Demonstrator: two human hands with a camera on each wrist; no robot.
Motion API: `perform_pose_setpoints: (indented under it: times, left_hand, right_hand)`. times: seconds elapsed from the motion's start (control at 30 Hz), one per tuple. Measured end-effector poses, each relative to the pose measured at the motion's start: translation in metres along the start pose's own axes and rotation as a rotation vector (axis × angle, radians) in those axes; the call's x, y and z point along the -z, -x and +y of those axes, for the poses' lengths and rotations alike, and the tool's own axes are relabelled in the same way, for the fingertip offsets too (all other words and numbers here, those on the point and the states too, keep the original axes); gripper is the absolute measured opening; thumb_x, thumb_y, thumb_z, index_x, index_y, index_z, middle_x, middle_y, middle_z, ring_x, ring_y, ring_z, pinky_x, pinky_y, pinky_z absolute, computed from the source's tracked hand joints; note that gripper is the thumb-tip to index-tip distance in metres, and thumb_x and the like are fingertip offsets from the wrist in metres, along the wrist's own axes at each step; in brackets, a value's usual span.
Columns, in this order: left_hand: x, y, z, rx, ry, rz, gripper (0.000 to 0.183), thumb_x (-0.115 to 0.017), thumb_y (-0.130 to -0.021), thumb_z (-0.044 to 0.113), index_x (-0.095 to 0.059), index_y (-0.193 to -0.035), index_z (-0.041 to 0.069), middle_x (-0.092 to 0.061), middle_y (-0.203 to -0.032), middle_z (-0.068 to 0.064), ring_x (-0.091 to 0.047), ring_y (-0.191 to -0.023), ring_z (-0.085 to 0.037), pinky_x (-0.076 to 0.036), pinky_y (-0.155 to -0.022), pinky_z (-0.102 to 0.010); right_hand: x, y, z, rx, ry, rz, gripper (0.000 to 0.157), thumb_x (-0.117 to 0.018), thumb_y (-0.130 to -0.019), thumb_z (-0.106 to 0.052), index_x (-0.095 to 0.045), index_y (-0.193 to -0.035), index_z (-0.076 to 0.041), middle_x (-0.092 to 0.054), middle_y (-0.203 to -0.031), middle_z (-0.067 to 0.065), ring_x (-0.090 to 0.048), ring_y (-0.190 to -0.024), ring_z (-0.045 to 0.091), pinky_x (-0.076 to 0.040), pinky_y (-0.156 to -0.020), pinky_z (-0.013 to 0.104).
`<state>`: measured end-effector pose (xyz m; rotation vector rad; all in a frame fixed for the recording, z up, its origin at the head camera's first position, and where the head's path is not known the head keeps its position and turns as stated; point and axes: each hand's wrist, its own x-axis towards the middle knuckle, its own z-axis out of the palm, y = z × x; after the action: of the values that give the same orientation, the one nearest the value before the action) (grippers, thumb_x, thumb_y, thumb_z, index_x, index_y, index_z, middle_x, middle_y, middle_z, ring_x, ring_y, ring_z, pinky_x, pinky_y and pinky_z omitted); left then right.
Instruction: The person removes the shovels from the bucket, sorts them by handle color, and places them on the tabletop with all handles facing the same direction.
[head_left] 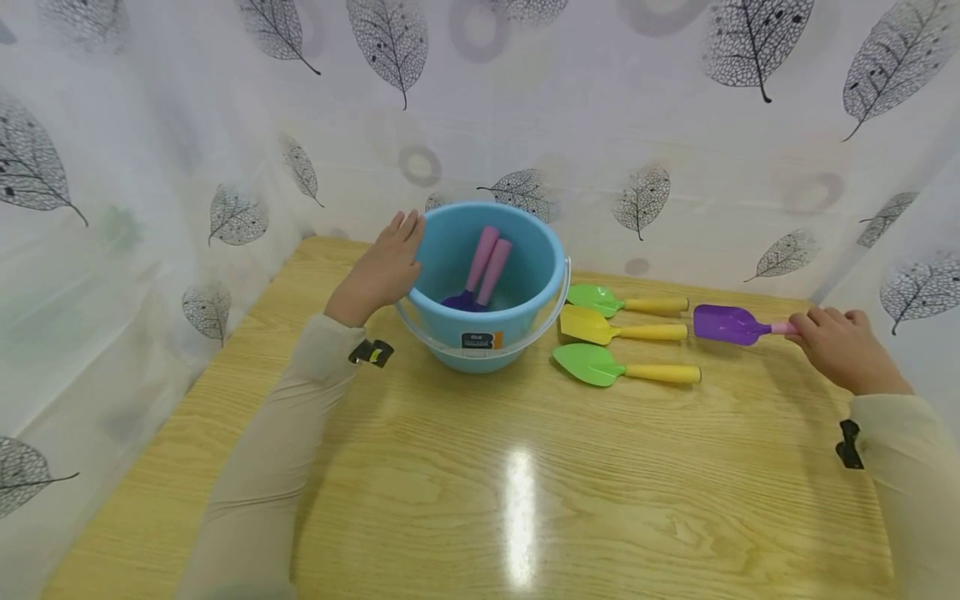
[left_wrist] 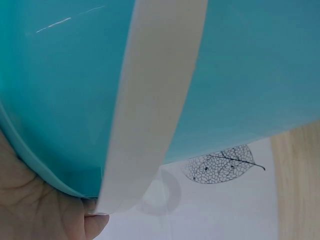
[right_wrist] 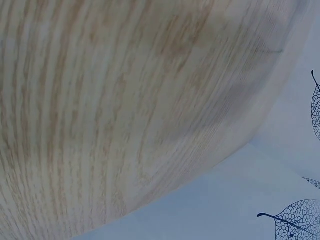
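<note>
A light-blue bucket [head_left: 472, 321] with a white handle [head_left: 525, 337] stands upright on the table. Two toy shovels lean inside it, their pink handles [head_left: 482, 258] up and their purple blades low in the bucket. At its left rim rests my left hand [head_left: 381, 271], fingers extended; the left wrist view shows the palm [left_wrist: 40, 210] against the rim. Over at the right, my right hand [head_left: 847, 346] grips the pink handle of a purple shovel [head_left: 727, 325], its blade pointing left. The right wrist view shows neither the hand nor the shovel.
Between bucket and purple shovel lie a green shovel [head_left: 596, 298], a yellow shovel [head_left: 588, 325] and a green pointed trowel [head_left: 588, 364], all with yellow handles pointing right. A leaf-patterned curtain [head_left: 570, 125] hangs behind the wooden table [head_left: 600, 500].
</note>
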<state>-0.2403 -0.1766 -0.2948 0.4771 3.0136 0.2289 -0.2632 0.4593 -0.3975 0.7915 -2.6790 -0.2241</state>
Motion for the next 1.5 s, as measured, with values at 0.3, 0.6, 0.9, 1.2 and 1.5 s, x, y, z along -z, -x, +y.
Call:
perform_pose_setpoints:
  times: [0.3,0.6,0.9,1.2,1.5]
  left_hand:
    - [0.001,0.001,0.000,-0.006,0.000,0.001,0.062,-0.030,-0.099,0.013,0.001,-0.147,-0.009,0.005,-0.157,-0.023,0.009,-0.146,-0.032,0.004,-0.121,-0.042]
    - [0.001,0.002,0.000,-0.003,0.002,0.002,0.061,-0.029,-0.099,0.013,0.001,-0.147,-0.008,0.005,-0.157,-0.023,0.009,-0.146,-0.032,0.003,-0.122,-0.042]
    - [0.001,0.001,-0.001,-0.003,0.018,0.005,0.061,-0.029,-0.099,0.013,0.001,-0.147,-0.008,0.005,-0.157,-0.023,0.010,-0.146,-0.033,0.003,-0.121,-0.042]
    - [0.000,0.001,-0.001,-0.005,0.015,0.016,0.061,-0.031,-0.098,0.014,-0.001,-0.148,-0.008,0.004,-0.157,-0.023,0.009,-0.146,-0.034,0.000,-0.122,-0.044]
    - [-0.001,0.000,-0.001,-0.007,0.007,0.011,0.061,-0.030,-0.099,0.014,-0.001,-0.148,-0.008,0.004,-0.157,-0.023,0.009,-0.146,-0.034,-0.001,-0.122,-0.045]
  right_hand:
    - [-0.001,0.003,-0.001,-0.006,0.010,0.000,0.017,-0.052,-0.096,-0.015,-0.049,-0.082,-0.005,-0.049,-0.071,0.009,-0.049,-0.067,0.032,-0.036,-0.066,0.055]
    - [-0.003,0.007,0.001,0.029,0.007,0.027,0.018,-0.051,-0.097,-0.017,-0.051,-0.085,-0.004,-0.051,-0.071,0.012,-0.049,-0.066,0.032,-0.037,-0.064,0.056]
    - [-0.004,0.008,0.001,-0.026,0.010,-0.068,0.014,-0.052,-0.095,-0.012,-0.052,-0.085,-0.002,-0.049,-0.072,0.009,-0.049,-0.067,0.031,-0.036,-0.068,0.055]
    - [-0.008,0.010,0.002,-0.015,-0.011,-0.070,0.012,-0.052,-0.095,-0.013,-0.054,-0.089,-0.003,-0.055,-0.076,0.013,-0.052,-0.072,0.032,-0.037,-0.067,0.053]
    - [-0.011,0.007,0.002,-0.004,0.006,-0.142,0.006,-0.057,-0.090,-0.005,-0.055,-0.091,0.000,-0.054,-0.076,0.012,-0.052,-0.071,0.032,-0.037,-0.067,0.054]
